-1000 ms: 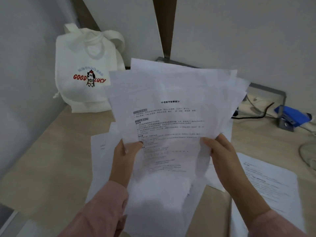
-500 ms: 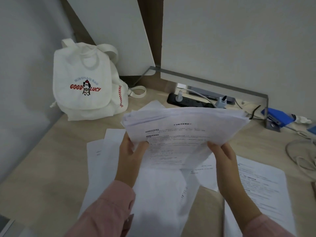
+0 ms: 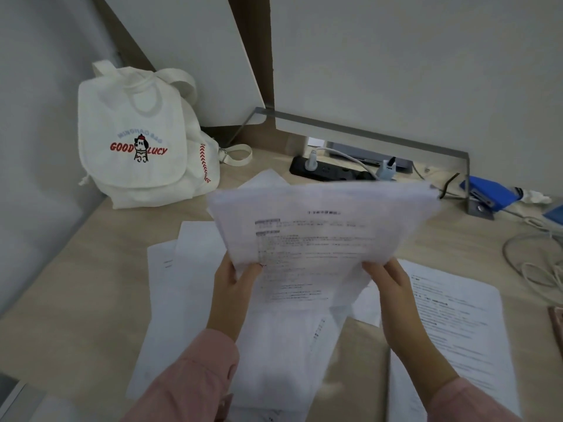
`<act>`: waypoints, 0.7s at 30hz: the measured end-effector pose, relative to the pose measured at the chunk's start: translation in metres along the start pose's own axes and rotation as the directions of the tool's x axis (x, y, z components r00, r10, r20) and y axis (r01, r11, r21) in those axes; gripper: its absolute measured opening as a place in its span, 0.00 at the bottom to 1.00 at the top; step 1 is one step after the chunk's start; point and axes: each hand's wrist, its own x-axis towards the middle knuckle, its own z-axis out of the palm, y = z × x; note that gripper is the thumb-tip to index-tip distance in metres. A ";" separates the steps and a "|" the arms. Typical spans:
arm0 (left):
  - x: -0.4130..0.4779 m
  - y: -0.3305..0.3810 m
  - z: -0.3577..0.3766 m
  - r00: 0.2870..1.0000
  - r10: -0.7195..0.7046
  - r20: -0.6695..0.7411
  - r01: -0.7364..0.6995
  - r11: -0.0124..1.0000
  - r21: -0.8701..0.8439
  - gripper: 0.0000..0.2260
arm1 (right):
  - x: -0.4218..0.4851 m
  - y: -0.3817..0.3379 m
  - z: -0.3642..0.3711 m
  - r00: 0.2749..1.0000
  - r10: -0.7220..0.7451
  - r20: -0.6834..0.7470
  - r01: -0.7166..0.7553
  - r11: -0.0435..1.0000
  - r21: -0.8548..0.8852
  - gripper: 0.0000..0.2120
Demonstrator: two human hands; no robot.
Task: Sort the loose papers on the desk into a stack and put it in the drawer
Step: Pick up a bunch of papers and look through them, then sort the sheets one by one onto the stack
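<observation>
A stack of papers (image 3: 320, 226), thin white sheets with blurred printed lines, is held up above the pale wood-grain desk (image 3: 76, 284), near the middle of the view. Its sheets are unevenly aligned, with corners fanning out at the top left edge. The left hand (image 3: 234, 287) grips the stack's lower corner at 7 o'clock, thumb pressed flat on the printed front, the other fingers hidden behind the paper. The right hand (image 3: 393, 287) grips the opposite lower corner at 5 o'clock, thumb on the front edge and fingers curled round the back. Both wrists come out of soft pink sleeves (image 3: 189, 376). Under the stack, more loose sheets (image 3: 189, 284) lie flat and overlapping on the desk, and one printed page (image 3: 457, 315) lies at 4 o'clock, just beside the right hand. At 10 o'clock a cream canvas backpack (image 3: 137, 141) with red lettering and red stitching leans in the corner. At 12 o'clock a black power strip (image 3: 329, 170) sits by the wall with plugs in it. At 2 o'clock lies a blue stapler (image 3: 487, 193), and pale looped cables (image 3: 536, 263) lie at 3 o'clock.
</observation>
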 end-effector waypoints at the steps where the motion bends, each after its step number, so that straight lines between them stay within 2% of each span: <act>1: -0.001 0.003 0.003 1.000 0.001 0.009 -0.001 1.000 0.000 0.12 | 0.000 -0.002 -0.005 1.000 -0.002 -0.001 0.002 1.000 -0.010 0.11; 5: -0.003 0.007 0.022 0.997 -0.020 0.073 0.014 0.997 0.073 0.07 | 0.000 -0.005 -0.036 0.995 0.046 -0.088 -0.050 0.998 -0.042 0.05; 11: -0.019 -0.015 0.083 0.974 -0.173 0.149 0.151 0.977 0.148 0.06 | -0.007 0.024 -0.105 0.954 0.276 -0.120 -0.287 0.954 -0.087 0.08; 16: -0.042 -0.047 0.141 0.871 -0.394 0.294 0.323 0.909 0.262 0.09 | -0.028 0.056 -0.172 0.891 0.365 -0.270 -0.404 0.909 -0.103 0.10; 21: -0.066 -0.078 0.178 0.798 -0.468 0.380 0.298 0.855 0.425 0.12 | -0.040 0.081 -0.222 0.841 0.373 -0.391 -0.440 0.893 -0.095 0.08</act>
